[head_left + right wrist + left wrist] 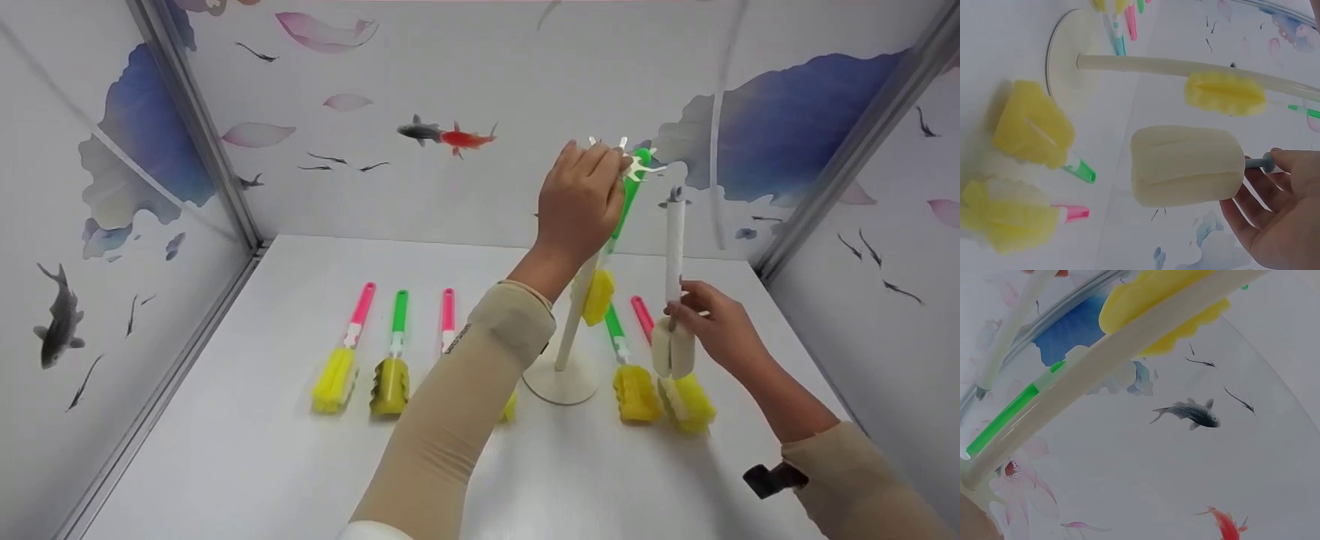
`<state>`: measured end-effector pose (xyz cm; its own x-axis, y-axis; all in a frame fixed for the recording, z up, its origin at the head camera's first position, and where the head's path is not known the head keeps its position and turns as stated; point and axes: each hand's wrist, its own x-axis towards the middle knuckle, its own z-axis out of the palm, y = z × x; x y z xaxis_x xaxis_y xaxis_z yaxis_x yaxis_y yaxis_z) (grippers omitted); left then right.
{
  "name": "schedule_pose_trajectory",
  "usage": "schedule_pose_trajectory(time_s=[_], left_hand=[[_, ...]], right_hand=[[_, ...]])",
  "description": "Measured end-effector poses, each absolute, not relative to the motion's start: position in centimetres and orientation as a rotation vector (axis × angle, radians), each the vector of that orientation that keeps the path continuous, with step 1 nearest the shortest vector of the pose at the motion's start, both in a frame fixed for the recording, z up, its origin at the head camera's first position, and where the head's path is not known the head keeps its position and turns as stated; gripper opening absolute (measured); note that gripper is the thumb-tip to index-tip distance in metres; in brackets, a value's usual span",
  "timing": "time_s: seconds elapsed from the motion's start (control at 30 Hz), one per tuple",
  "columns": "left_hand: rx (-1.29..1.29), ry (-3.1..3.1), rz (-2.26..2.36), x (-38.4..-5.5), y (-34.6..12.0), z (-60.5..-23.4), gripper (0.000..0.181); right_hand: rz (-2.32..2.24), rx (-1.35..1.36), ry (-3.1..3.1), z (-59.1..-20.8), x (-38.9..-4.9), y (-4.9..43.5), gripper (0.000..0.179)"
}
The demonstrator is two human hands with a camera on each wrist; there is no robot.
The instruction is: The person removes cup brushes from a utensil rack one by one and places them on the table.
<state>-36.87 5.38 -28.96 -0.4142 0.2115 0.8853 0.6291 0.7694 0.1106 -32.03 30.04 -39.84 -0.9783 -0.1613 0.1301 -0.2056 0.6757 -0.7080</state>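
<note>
My left hand grips the top of a cream rack stand, just below its pronged hooks. A green-handled sponge brush hangs from the hooks, its yellow head beside the pole. To the right of the stand, my right hand pinches a white sponge brush at the grey neck above its cream head. The white brush is upright, handle upward, apart from the stand. Only a corner of the left hand shows in the left wrist view.
Left of the stand lie a pink-handled brush, a green-handled one and another pink handle, partly behind my left arm. Right of it are a green-handled brush and a pink-handled one. Printed panels enclose the table.
</note>
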Motion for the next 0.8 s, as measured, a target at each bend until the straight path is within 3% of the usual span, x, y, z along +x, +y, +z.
schedule_pose_trajectory(time_s=[0.8], left_hand=[[-0.739, -1.948, -0.421, -37.2, 4.7, -28.8, 0.032]], right_hand=[[1.085, 0.127, -3.11, -41.2, -32.3, 34.9, 0.042]])
